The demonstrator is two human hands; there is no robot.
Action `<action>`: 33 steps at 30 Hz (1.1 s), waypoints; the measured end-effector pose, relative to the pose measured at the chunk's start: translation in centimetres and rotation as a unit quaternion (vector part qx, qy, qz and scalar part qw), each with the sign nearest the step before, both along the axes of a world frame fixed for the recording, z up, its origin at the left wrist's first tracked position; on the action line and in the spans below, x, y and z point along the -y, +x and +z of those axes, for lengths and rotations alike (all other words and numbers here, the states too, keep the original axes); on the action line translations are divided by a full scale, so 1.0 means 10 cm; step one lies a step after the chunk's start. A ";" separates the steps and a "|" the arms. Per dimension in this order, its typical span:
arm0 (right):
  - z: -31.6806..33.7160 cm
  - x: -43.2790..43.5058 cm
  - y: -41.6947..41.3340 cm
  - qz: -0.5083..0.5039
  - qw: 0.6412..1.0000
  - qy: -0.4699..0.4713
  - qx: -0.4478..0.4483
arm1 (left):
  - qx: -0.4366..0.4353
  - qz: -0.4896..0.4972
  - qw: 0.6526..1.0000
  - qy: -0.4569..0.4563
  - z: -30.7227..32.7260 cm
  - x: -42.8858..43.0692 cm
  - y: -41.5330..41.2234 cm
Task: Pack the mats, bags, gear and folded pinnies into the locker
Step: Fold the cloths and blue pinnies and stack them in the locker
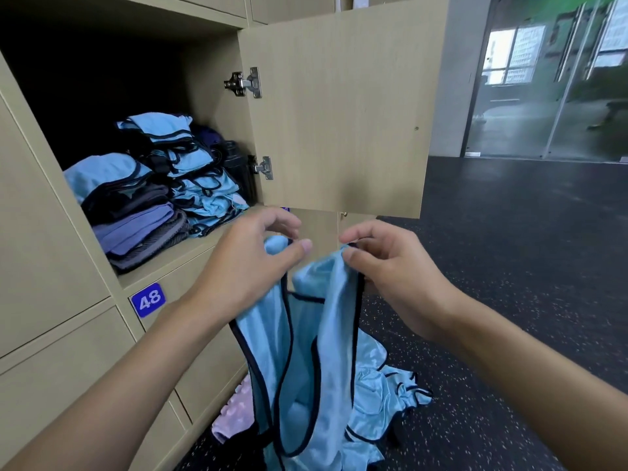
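Head view: left hand (pixel 251 263) and right hand (pixel 390 266) each pinch a strap of a blue pinny (pixel 326 334), which hangs just outside the locker (pixel 170 263) front edge. Best to match the 2 straps, fold evenly, then lay it on the stack (pixel 200 185) at the shelf's right edge.

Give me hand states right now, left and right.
Left hand: closed, pinching one shoulder of the blue pinny.
Right hand: closed, pinching the pinny's other shoulder.
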State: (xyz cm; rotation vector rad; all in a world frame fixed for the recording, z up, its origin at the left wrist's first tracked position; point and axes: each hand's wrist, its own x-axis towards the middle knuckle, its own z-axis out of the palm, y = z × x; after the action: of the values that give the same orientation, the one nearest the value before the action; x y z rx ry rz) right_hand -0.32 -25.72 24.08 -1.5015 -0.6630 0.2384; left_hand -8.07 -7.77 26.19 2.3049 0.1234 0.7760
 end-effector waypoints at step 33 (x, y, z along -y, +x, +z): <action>0.06 0.19 0.14 -0.058 0.995 -0.073 0.041 | -0.042 -0.067 0.987 -0.138 0.05 0.21 -0.08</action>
State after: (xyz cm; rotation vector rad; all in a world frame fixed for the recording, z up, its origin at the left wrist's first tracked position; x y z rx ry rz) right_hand 1.07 -27.57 24.65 -1.6916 -0.6322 0.1381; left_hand -8.83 -9.90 26.67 2.0584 0.1056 0.5554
